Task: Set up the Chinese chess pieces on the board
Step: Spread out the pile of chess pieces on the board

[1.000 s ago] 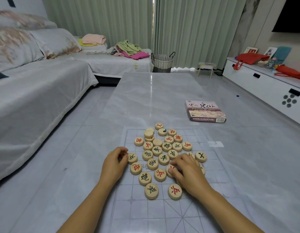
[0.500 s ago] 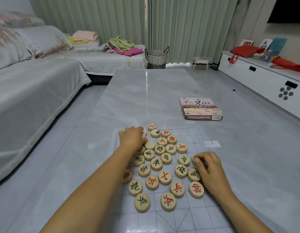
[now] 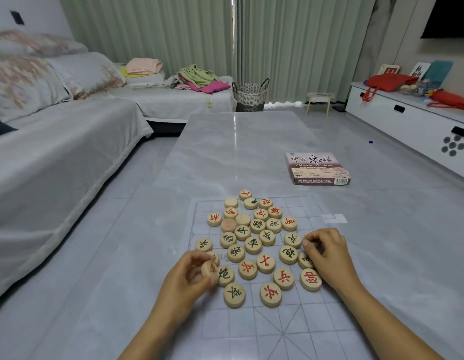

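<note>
A clear plastic chess board (image 3: 314, 323) with faint grid lines lies on the grey marble table (image 3: 238, 152). Several round wooden pieces with red or green characters (image 3: 253, 245) lie scattered in a loose heap on its far half. My left hand (image 3: 185, 280) pinches a red-marked piece (image 3: 209, 269), tilted on edge, at the heap's left side. At the right side my right hand (image 3: 327, 252) has its fingers curled over a piece; what it holds is hidden. A red piece (image 3: 311, 279) lies just below that hand.
The chess box (image 3: 318, 168) lies on the table beyond the board, to the right. A grey sofa (image 3: 56, 157) runs along the left. A white cabinet (image 3: 412, 118) stands at the right, with a wicker basket (image 3: 250, 96) by the curtains.
My left hand has drawn back from the far-left of the heap to its near-left side and now holds a red piece. My right hand stays at the right edge.
</note>
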The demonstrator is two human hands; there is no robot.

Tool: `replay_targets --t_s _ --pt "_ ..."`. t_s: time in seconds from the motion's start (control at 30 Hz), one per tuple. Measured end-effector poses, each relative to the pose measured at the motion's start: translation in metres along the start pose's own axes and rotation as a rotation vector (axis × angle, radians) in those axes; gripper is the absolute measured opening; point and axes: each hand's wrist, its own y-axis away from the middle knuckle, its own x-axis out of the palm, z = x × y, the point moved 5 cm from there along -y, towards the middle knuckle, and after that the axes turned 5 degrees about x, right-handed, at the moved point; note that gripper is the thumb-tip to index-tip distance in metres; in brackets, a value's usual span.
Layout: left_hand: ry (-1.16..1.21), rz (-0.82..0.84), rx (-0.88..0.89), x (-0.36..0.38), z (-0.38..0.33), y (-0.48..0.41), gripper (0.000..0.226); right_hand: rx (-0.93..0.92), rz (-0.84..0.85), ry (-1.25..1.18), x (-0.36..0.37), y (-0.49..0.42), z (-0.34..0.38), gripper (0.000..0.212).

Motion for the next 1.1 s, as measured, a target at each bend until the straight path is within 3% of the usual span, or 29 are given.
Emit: replay_targets --t_s 0.07,0.17,0.3,0.43,0.6,0.7,0.87,1.0,1.1 --pt "-0.124 0.012 0.045 0.0 0.011 0.014 0.027 0.014 0.017 0.049 0.001 0.001 0.002 0.011" --pt "-0.566 -0.048 0.276 0.002 0.006 0.02 0.033 -0.013 0.005 0.187 0.001 0.001 0.012 0.021" --pt "-0.529 -0.083 0.169 0.005 0.005 0.018 0.06 -0.16 0.038 0.279 0.022 -0.01 0.056 0.028" --pt "-0.633 -0.174 0.09 0.0 0.009 0.018 0.061 -0.21 0.163 0.424 0.069 -0.035 0.097 0.04" --pt "-0.585 -0.127 0.06 -0.001 0.012 0.013 0.046 -0.054 0.257 0.641 0.112 -0.066 0.106 0.043" --pt "-0.514 -0.089 0.085 0.001 0.011 0.013 0.05 -0.042 0.225 0.508 0.109 -0.069 0.114 0.032" --pt "-0.465 -0.114 0.095 -0.002 0.018 0.011 0.051 -0.029 0.276 -0.002 0.051 -0.029 0.116 0.015" --pt "-0.53 -0.068 0.169 0.0 0.018 0.011 0.044 -0.173 0.256 -0.002 0.006 0.031 0.105 0.014" --pt "-0.674 -0.044 0.227 0.005 0.017 0.012 0.069 -0.366 0.311 0.147 0.023 0.069 0.099 0.016"
